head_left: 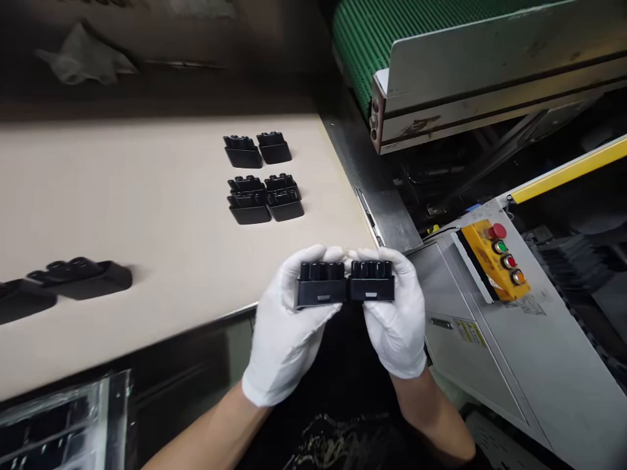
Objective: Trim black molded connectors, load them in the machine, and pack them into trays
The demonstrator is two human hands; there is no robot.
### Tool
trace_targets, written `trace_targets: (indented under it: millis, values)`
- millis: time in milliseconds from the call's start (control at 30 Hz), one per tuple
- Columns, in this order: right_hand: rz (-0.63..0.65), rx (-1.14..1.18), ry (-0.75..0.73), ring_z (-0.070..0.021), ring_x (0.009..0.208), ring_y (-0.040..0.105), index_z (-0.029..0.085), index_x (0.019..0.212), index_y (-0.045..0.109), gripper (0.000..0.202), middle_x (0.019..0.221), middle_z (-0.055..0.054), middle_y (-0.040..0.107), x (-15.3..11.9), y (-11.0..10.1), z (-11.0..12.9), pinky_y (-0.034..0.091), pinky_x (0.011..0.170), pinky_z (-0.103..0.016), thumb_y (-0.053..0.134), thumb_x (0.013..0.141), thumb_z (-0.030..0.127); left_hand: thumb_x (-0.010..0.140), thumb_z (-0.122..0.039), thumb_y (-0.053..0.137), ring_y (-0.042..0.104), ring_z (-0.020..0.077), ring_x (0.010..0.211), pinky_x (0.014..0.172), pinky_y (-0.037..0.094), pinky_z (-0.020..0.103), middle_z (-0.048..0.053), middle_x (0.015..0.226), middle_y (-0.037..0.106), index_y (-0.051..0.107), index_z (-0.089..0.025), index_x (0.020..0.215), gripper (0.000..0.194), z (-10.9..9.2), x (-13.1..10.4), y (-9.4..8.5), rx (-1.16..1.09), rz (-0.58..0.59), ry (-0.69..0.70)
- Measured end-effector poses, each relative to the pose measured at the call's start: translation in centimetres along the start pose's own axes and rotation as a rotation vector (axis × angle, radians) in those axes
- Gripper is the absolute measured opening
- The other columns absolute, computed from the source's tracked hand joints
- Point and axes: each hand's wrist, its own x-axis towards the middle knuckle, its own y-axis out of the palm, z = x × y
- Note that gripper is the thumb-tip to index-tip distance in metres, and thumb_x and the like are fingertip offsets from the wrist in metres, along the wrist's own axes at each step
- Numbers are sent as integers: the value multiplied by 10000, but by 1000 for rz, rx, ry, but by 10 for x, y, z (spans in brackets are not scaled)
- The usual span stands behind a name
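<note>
Both my hands wear white gloves and are held side by side just off the table's front edge. My left hand (289,320) grips a black plastic part (322,293) between thumb and fingers. In my right hand (398,320) is a matching black plastic part (371,289). Each part has a row of rounded posts along its top and a small pale mark on its front face. The two parts sit level and close together, end to end; whether they touch I cannot tell.
Similar black parts stand in pairs on the beige table (161,215), with more parts (98,281) at left. A green ribbed conveyor (362,59) rises at upper right. A yellow button box (494,261) is mounted on a grey cabinet. A white cloth (88,59) lies at the back.
</note>
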Motion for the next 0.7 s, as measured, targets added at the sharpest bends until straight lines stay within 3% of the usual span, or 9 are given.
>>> trace_targets:
  millis: [200,333,467,567,700]
  values:
    - [-25,-72,0,-235,1215,736,316,1262,656,460,1264,-39,767,5,6,-1,611,1123,-455,851,846,331,709,-237,973,708,190,1203,1002,616,229,-6,1288,729,774,-369,1177,525,-1,5,-2,-6,-16,18]
    - [-16,-112,-52,-225,1220,742,334,1289,672,434,1282,-22,770,8,11,1,630,1102,-434,803,884,248,759,-276,946,706,243,1225,1028,628,304,17,1314,724,756,-358,1219,505,-3,6,0,56,-36,64]
    - [-56,-458,-196,-229,1273,716,328,1386,663,496,1352,-35,750,7,21,-3,620,1124,-430,686,937,119,857,-208,847,679,278,1270,1165,556,439,37,1351,708,718,-316,1294,468,2,9,5,298,-111,262]
    - [-47,-730,-365,-256,1341,674,354,1505,588,593,1453,-41,691,4,26,-12,589,1162,-481,575,975,90,877,-142,772,647,286,1319,1227,498,472,31,1366,702,694,-312,1345,504,7,14,7,480,-122,397]
    - [6,-858,-468,-267,1362,658,372,1616,440,677,1506,-59,649,5,24,-19,607,1131,-494,522,996,114,908,-99,656,620,265,1363,1236,487,426,21,1400,686,638,-316,1440,575,6,18,3,497,-72,365]
